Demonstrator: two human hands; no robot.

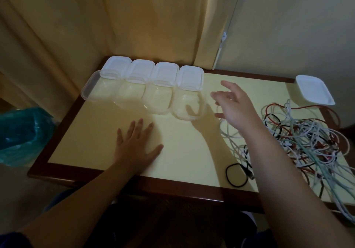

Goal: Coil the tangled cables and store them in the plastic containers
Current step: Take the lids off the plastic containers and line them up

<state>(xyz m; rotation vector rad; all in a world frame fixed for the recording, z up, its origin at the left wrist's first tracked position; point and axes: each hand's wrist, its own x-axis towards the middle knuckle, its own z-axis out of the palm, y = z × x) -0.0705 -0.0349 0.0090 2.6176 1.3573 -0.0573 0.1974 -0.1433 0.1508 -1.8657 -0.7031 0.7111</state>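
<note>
The left hand (137, 145) lies flat on the table (182, 151), fingers spread and empty. The right hand (233, 105) hovers, fingers loosely splayed, holding nothing. No coiling has begun; next, pull one strand from the tangled cables (299, 142) at right. Four open containers (159, 98) with lids (165, 73) beyond, a fifth (313, 92) far right.

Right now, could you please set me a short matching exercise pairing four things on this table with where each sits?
Things:
1. left hand
2. cable tangle
3. row of clear containers
4. lidded container

Places:
A. far right corner
B. back left of the table
C. flat on the table, near the front
D. right side, spilling over the front edge

Pairs: 1-C, 2-D, 3-B, 4-A
</note>
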